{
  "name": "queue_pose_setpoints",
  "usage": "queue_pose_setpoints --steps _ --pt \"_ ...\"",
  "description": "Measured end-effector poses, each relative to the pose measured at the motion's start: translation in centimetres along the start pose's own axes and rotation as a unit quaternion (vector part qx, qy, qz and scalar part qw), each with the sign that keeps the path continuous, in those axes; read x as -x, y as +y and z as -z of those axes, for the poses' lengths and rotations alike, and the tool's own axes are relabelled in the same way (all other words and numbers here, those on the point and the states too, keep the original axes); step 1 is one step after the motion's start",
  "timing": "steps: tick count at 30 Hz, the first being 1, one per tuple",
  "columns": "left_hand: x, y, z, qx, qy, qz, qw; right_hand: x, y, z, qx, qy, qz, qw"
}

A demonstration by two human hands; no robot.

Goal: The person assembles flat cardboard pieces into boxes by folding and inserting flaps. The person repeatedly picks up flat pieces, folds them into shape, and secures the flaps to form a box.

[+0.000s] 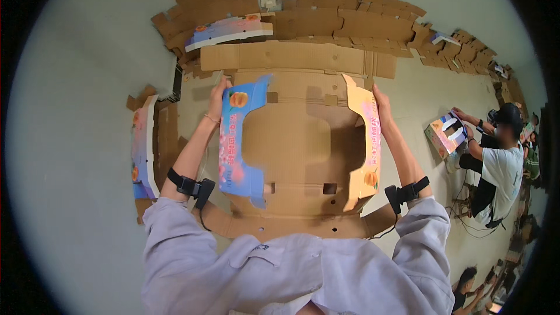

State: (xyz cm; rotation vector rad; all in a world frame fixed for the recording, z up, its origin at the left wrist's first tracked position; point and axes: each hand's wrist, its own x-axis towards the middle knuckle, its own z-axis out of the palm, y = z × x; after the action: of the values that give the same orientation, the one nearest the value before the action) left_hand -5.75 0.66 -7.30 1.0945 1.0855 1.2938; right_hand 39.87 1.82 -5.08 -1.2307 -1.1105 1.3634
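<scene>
A large printed cardboard box blank (294,151) lies in front of me, brown inside, with its two side flaps raised. My left hand (219,98) grips the far top of the blue flap (236,140), which has a peach picture on it. My right hand (382,102) grips the far top of the orange-pink flap (366,140). Both flaps stand roughly upright, facing each other. Black bands sit on both wrists.
Stacks of flat brown cardboard (326,20) line the wall ahead, with a printed blank (227,30) on top. Another printed stack (143,151) lies at my left. At the right a seated person (496,163) handles a folded box (443,134); more people sit behind.
</scene>
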Motion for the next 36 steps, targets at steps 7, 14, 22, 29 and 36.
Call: queue_pose_setpoints --steps 7,14,22,29,36 --pt "1.7 -0.2 -3.4 -0.193 0.054 -0.009 0.980 -0.1 0.1 -0.8 0.161 -0.055 0.033 0.985" --pt "0.9 -0.8 -8.0 -0.530 0.023 -0.031 0.847 -1.2 1.1 -3.8 0.387 -0.119 0.025 0.914" --pt "1.9 -1.8 -11.1 -0.641 0.001 -0.029 0.767 0.6 1.6 -8.2 0.615 -0.054 0.138 0.775" --pt "2.1 -1.7 -11.8 -0.665 0.021 -0.098 0.740 0.1 3.9 -7.5 0.612 -0.019 0.327 0.720" --pt "6.5 -0.9 -10.1 -0.658 -0.158 -0.250 0.693 6.3 1.8 -6.1 0.578 -0.085 0.314 0.748"
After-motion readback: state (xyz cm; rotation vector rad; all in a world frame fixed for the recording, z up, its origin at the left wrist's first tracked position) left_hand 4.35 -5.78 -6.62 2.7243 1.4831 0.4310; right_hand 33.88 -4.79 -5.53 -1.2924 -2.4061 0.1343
